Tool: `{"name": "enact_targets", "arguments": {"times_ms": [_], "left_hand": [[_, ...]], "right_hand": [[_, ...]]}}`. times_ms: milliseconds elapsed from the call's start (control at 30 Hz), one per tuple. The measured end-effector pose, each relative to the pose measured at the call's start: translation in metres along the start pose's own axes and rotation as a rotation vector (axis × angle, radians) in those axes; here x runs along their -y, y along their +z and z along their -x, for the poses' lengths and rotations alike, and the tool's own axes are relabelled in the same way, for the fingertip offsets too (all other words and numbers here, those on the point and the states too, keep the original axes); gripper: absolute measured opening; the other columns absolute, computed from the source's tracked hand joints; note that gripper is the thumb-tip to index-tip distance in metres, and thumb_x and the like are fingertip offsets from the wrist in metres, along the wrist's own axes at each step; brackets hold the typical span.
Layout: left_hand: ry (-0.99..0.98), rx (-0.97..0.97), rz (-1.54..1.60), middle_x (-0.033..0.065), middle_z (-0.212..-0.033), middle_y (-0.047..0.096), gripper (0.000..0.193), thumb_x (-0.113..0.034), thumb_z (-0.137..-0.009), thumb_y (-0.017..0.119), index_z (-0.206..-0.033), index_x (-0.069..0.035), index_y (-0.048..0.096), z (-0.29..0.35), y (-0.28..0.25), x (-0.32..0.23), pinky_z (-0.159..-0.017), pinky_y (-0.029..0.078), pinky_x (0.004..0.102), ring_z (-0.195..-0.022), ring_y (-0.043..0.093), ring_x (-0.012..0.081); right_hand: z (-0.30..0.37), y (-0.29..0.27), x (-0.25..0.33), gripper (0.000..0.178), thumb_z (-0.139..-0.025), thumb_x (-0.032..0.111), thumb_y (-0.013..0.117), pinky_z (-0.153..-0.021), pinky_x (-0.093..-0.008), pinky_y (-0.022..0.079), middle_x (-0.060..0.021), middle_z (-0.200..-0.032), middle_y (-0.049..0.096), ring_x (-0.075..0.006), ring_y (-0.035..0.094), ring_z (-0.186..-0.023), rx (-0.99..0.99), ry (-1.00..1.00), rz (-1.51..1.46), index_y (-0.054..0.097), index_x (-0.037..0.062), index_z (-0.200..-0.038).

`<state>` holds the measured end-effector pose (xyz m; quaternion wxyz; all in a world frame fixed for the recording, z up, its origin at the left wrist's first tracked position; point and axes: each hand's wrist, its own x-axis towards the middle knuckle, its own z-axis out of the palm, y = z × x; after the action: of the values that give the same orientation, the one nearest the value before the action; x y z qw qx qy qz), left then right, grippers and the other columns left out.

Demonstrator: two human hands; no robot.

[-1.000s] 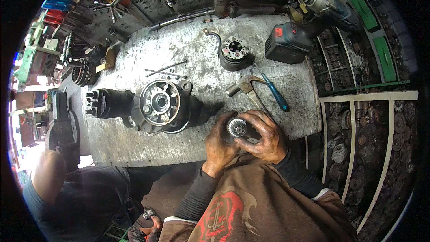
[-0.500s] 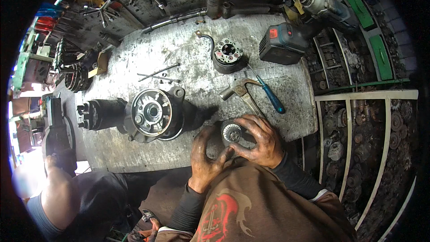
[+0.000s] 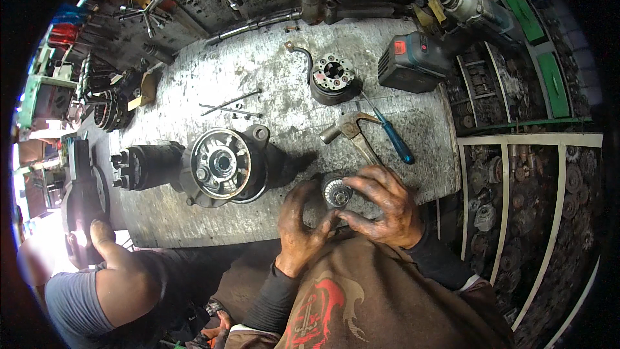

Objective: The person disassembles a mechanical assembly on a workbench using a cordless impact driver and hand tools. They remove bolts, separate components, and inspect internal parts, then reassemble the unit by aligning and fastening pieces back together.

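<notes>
My left hand (image 3: 302,227) and my right hand (image 3: 382,204) both grip a small round metal part with a toothed, shiny centre (image 3: 336,192) at the near edge of the grey metal workbench (image 3: 271,71). The fingers of both hands wrap around its rim, and much of its body is hidden by them. A large round motor housing (image 3: 223,166) lies on the bench just left of my left hand, with a dark cylindrical unit (image 3: 143,165) beside it.
A hammer (image 3: 352,130) and a blue-handled screwdriver (image 3: 391,138) lie just beyond my hands. Further back sit a round black part with a cable (image 3: 332,79), two thin rods (image 3: 230,106) and a dark power tool (image 3: 413,59). Another person's arm (image 3: 116,271) is at lower left.
The view has shifted slightly, and my hands have turned the round part between them while staying at the bench's near edge. The other person's arm has moved at lower left.
</notes>
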<state>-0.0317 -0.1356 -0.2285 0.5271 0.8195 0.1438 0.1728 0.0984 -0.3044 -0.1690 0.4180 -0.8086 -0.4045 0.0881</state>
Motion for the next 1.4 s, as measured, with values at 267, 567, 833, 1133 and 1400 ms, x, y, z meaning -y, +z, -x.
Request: {"name": "enact_targets", "arguments": {"times_ms": [267, 567, 833, 1133, 1400], "left_hand": [[0.038, 0.018, -0.041, 0.0198, -0.133, 0.066, 0.056, -0.022, -0.079, 0.082, -0.130, -0.002, 0.066, -0.007, 0.002, 0.001, -0.109, 0.047, 0.0482, -0.126, 0.061, 0.0402], [0.041, 0.045, -0.007, 0.0189, -0.135, 0.064, 0.056, -0.022, -0.079, 0.085, -0.130, -0.007, 0.067, -0.009, 0.001, -0.001, -0.108, 0.046, 0.0487, -0.128, 0.058, 0.0406], [0.048, 0.067, 0.004, 0.0187, -0.138, 0.062, 0.067, -0.016, -0.074, 0.087, -0.135, -0.007, 0.061, -0.006, 0.005, 0.008, -0.107, 0.048, 0.0488, -0.128, 0.059, 0.0412], [0.072, 0.082, 0.070, 0.0194, -0.125, 0.068, 0.068, -0.020, -0.072, 0.086, -0.134, -0.006, 0.062, -0.019, 0.018, 0.023, -0.101, 0.053, 0.0464, -0.117, 0.065, 0.0416], [-0.296, 0.140, 0.381, 0.0152, -0.118, 0.074, 0.069, -0.022, -0.072, 0.088, -0.130, 0.006, 0.064, 0.005, -0.036, -0.011, -0.101, 0.053, 0.0366, -0.109, 0.069, 0.0217]], "right_hand": [[-0.017, 0.008, 0.013, 0.039, -0.081, 0.017, 0.082, -0.085, -0.0430, 0.053, -0.0147, -0.112, 0.064, -0.0329, 0.064, -0.099, 0.045, -0.106, 0.069, 0.067, 0.0059, -0.116], [-0.018, -0.014, 0.026, 0.043, -0.071, 0.024, 0.092, -0.083, -0.0424, 0.051, -0.0131, -0.102, 0.065, -0.0313, 0.065, -0.093, -0.003, -0.080, 0.346, 0.067, 0.0051, -0.101], [-0.001, -0.005, 0.006, 0.065, -0.078, 0.026, 0.086, -0.100, -0.0469, 0.049, -0.0189, -0.127, 0.059, -0.0398, 0.060, -0.118, 0.157, 0.039, 0.136, 0.059, 0.0065, -0.133], [-0.002, 0.023, -0.022, 0.067, -0.075, 0.020, 0.088, -0.097, -0.0468, 0.052, -0.0203, -0.122, 0.065, -0.0402, 0.065, -0.111, 0.053, -0.040, 0.012, 0.058, 0.0023, -0.132], [-0.007, 0.019, -0.002, 0.061, -0.080, 0.034, 0.087, -0.099, -0.0427, 0.051, -0.0188, -0.120, 0.067, -0.0346, 0.066, -0.113, 0.189, 0.138, -0.222, 0.066, 0.0008, -0.126]]}}
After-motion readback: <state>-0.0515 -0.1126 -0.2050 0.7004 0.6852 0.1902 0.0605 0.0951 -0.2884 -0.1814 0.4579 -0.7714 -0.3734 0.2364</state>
